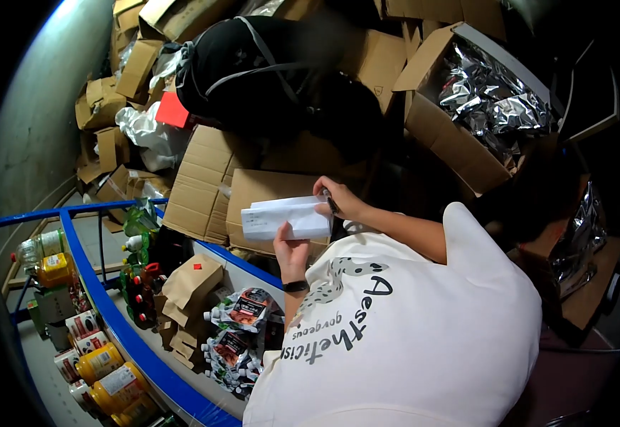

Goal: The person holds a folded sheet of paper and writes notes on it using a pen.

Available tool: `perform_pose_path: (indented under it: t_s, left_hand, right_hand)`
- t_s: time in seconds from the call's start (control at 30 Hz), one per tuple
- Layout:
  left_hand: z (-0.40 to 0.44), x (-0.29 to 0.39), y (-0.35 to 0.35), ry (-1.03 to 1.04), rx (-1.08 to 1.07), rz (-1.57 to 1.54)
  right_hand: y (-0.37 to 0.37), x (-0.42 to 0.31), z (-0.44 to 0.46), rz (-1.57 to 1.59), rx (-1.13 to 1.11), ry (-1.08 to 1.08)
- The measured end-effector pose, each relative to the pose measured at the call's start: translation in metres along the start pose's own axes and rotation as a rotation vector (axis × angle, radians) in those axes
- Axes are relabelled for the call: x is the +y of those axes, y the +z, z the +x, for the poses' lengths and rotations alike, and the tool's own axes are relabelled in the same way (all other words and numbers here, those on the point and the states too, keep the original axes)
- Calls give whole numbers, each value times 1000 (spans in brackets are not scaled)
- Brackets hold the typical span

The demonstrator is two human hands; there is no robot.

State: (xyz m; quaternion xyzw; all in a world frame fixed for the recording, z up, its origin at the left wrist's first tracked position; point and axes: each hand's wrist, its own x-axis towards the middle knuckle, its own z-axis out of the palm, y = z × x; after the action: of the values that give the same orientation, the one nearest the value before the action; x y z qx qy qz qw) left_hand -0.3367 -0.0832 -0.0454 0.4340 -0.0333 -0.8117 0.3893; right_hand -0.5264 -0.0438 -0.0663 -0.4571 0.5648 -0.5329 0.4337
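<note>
My left hand (292, 255) grips the lower edge of a folded white sheet of paper (263, 224), its thumb lying on top. A few small dark lines of text show near the paper's left end. My left wrist wears a black band (295, 286). At the paper's right end, my right hand (342, 199) is closed around a black pen (332, 203), and its fingertips touch the sheet. The paper is in front of my white printed shirt (409, 334), above an opened cardboard box (253, 185).
A blue-edged shelf (121, 338) at lower left holds yellow-lidded jars (118, 388), bottles, a brown paper bag (192, 277) and spouted pouches (235, 356). Cardboard boxes are piled behind. One box (441, 135) contains silver foil (509, 107). A black shape with grey straps (253, 71) lies across the top.
</note>
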Motion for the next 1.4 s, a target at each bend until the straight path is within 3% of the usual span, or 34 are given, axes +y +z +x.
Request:
perform_pose_path:
  t_s: [0.43, 0.63, 0.73, 1.23, 1.37, 1.4]
  left_hand:
    - [-3, 4, -10, -12, 38, 40]
    - [-3, 9, -12, -43, 42, 34]
    - [-4, 10, -11, -51, 46, 50]
    - [-7, 10, -11, -45, 58, 62]
    - [-6, 8, -18, -5, 71, 82]
    - [-7, 7, -19, 14, 81, 93]
  right_hand:
    - [7, 2, 2, 40, -79, 87]
    - [15, 15, 3, 22, -27, 1]
    - [16, 16, 4, 90, -68, 72]
    - [20, 21, 5, 78, -28, 6]
    - [13, 46, 6, 186, 21, 166]
    - [22, 112, 17, 869, 78, 309]
